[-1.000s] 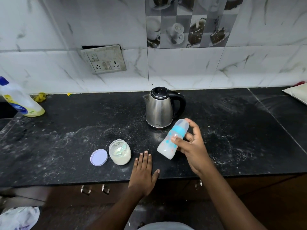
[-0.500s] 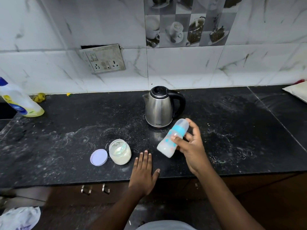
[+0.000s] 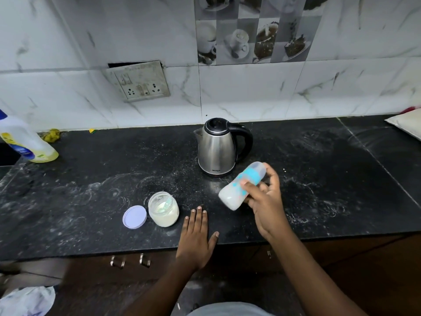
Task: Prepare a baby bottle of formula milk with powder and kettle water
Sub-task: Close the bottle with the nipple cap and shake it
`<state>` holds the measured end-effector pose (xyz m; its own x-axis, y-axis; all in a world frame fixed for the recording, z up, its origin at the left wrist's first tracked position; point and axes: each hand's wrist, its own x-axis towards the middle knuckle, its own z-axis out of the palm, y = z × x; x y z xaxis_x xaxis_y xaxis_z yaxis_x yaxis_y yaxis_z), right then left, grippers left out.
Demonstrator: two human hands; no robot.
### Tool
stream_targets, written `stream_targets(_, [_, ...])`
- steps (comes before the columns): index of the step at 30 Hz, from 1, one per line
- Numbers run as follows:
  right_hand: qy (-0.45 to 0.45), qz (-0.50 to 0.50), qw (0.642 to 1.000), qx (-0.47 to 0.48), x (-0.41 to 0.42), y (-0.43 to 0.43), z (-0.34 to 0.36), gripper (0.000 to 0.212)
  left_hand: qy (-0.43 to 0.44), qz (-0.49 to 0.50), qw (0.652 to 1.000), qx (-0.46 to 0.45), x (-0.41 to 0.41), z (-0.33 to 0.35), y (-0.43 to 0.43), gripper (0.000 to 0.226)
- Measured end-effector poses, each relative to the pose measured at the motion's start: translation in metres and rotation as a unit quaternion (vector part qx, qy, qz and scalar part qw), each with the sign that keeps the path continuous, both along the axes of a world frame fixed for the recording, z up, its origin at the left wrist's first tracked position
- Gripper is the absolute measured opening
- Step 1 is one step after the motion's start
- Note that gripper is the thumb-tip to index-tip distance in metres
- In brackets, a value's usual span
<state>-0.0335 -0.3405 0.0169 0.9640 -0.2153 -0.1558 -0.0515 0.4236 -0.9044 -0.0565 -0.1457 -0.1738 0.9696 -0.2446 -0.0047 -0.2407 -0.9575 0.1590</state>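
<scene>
Milky white fills the capped baby bottle [image 3: 237,190], tilted above the desk [image 3: 91,201] before the kettle [image 3: 216,149]; my right hand [image 3: 265,201] curls its fingers [image 3: 273,179] round it. My left hand [image 3: 197,233] lies flat, holding nothing. Mixing seems the step; next, I'd shake firmly, cap tight.

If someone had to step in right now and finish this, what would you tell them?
Left hand: flat on the counter, holding nothing.
Right hand: grips the baby bottle, which is tilted and capped, with milky liquid inside.
Kettle stands behind the bottle. Powder jar is open, its purple lid lying beside it on the left.
Done: bottle filled and closed.
Left, probably: finish mixing, set it down, close the jar.
</scene>
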Motion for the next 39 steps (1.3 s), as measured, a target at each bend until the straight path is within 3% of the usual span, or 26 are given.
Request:
stream_targets(2, [0.011,-0.007,1.000,0.009,0.002,-0.002,-0.001,0.065,0.000,0.002,1.000,-0.005,0.000,-0.001,0.000,0.082])
stream_targets(5, [0.019,0.067,0.997,-0.030,-0.001,0.000,-0.002,0.071,0.006,0.001,1.000,-0.004,0.000,-0.001,0.001,0.082])
stream_targets(9, [0.016,0.002,1.000,0.010,0.002,-0.003,-0.001,0.063,0.023,-0.002,1.000,-0.006,-0.001,0.002,0.000,0.084])
stream_targets(12, [0.021,0.073,0.997,-0.025,-0.001,0.000,-0.002,0.070,0.022,0.001,1.000,-0.001,-0.001,0.000,0.001,0.084])
stream_targets(16, [0.013,-0.012,1.000,0.014,0.002,-0.003,0.000,0.066,0.017,-0.001,1.000,-0.001,0.001,-0.001,0.001,0.083])
stream_targets(19, [0.022,0.060,0.998,-0.005,-0.001,-0.003,0.001,0.067,0.017,-0.002,1.000,0.003,0.000,-0.001,0.000,0.083])
stream_targets(23, [0.014,0.014,0.999,0.029,0.002,-0.009,0.000,0.062,0.018,-0.001,1.000,0.004,0.000,0.001,0.000,0.083])
stream_targets(26, [0.034,0.082,0.996,0.009,0.000,-0.010,0.000,0.068,0.025,-0.003,1.000,0.007,-0.001,0.004,-0.001,0.083])
stream_targets(30, [0.035,0.014,0.998,0.040,0.004,-0.014,-0.004,0.061,0.029,-0.002,1.000,0.006,0.000,0.005,-0.001,0.083])
stream_targets(34, [0.043,0.100,0.994,0.000,0.000,-0.014,-0.012,0.071,0.041,-0.003,0.999,0.006,-0.001,0.007,0.000,0.084])
stream_targets(39, [-0.024,0.032,0.992,-0.122,0.012,-0.019,-0.029,0.088,0.049,-0.004,0.999,0.009,-0.002,0.010,-0.001,0.084])
